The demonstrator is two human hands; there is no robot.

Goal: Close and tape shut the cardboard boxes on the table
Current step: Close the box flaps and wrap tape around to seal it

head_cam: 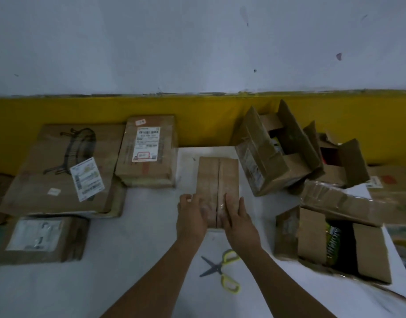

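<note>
Head view, near to far. Scissors (222,270), blades apart, lie on the white-covered table (128,249) between the two forearms, untouched. Both hands are on the near end of the small centre box (217,180), which sits mid-table with its two top flaps folded down and meeting at a middle seam. Right hand (237,216) lies flat on the right flap, fingers straight and close together, index along the seam, pressing. Left hand (191,214) rests on the left flap with fingers bent down onto the cardboard; tips blurred, so cannot tell whether it pinches anything. A glossy patch at the near end of the seam looks like tape (221,206); the rest of the seam looks bare. Judgement: this box is closed, with taping only started. No tape roll visible. To the right, the near open box (367,251) stands with flaps up and a green packet (332,246) inside. Behind it lies a film-wrapped carton (335,199). Farther back, a tilted open box (266,166) and a second open box (344,166) remain to be done. On the left, three labelled boxes look shut already: the near-left box (71,239), the large flat box (48,171) and the far labelled box (126,157). The tilted open box stands near the centre box's right side and may crowd a long tape pull.
</note>
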